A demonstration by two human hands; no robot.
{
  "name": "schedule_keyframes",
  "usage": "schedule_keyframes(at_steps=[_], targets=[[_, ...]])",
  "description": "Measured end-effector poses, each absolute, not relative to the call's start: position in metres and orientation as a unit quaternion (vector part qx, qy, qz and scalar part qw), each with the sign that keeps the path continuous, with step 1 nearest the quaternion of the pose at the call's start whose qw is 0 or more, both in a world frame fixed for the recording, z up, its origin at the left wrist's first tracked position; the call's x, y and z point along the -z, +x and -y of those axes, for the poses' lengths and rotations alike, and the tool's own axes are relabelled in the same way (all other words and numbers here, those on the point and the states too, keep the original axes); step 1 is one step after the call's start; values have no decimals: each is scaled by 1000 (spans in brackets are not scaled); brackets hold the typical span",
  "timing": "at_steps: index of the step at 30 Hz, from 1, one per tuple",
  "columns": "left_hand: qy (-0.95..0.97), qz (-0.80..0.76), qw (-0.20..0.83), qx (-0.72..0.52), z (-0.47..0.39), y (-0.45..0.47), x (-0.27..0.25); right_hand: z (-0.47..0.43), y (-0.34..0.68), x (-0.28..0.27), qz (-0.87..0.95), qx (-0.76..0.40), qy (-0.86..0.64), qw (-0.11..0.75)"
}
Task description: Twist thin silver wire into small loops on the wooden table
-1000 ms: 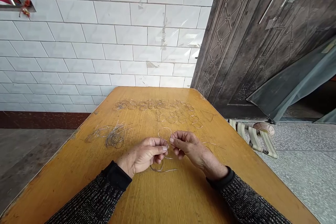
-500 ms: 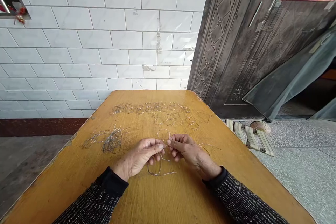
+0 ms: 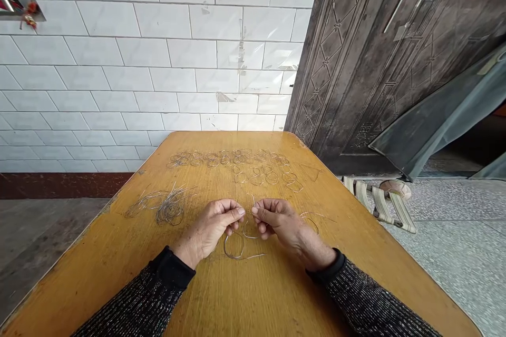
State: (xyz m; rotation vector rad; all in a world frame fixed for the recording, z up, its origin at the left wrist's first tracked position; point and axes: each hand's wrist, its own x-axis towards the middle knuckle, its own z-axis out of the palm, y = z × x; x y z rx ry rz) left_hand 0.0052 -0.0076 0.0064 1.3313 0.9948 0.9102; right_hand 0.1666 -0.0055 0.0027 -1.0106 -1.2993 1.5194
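Note:
My left hand (image 3: 219, 224) and my right hand (image 3: 279, 224) are close together above the middle of the table, thumbs and forefingers pinched. Between them is a thin metal wire (image 3: 249, 237). A short end of it stands up above the right fingertips, and a curved part hangs below. The fingers hide most of its shape. Under and in front of the left hand lies a loose curved wire (image 3: 233, 257). Another bent wire (image 3: 314, 218) lies beyond the right wrist. To the left is a tangled wire bundle (image 3: 169, 208).
Toward the table's far end lie several wire figure-eight loops (image 3: 225, 157), with a shorter second row of loops (image 3: 292, 181) nearer me. The wooden table (image 3: 253, 300) meets a tiled wall (image 3: 169, 52). At right are a dark carved door (image 3: 356, 89) and a striped-strap object (image 3: 381, 202) on the floor.
The round upper loop that stood above my fingers is no longer visible; a short upright wire end shows there instead. My hands have moved slightly apart. The head view has shifted slightly.

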Motion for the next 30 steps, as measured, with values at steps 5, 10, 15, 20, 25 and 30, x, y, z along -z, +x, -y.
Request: schedule_keyframes(at_steps=[5,10,15,20,25,30], targets=[[583,-418,582,-382,8,4,-8,6,166,-3,487,-646,-394,437],[596,-431,563,-376,9,3,-13,6,165,-4,476,-651,-383,449],[606,-439,550,-370,11,6,-14,7,164,-3,495,-639,-387,443],[615,-442,540,-367,11,7,-13,7,163,-3,529,-611,-396,435],[616,-431,549,-366,12,6,-13,7,163,-3,552,-582,-410,434],[625,-423,558,-345,14,7,-17,6,161,-5,554,-558,-426,449]])
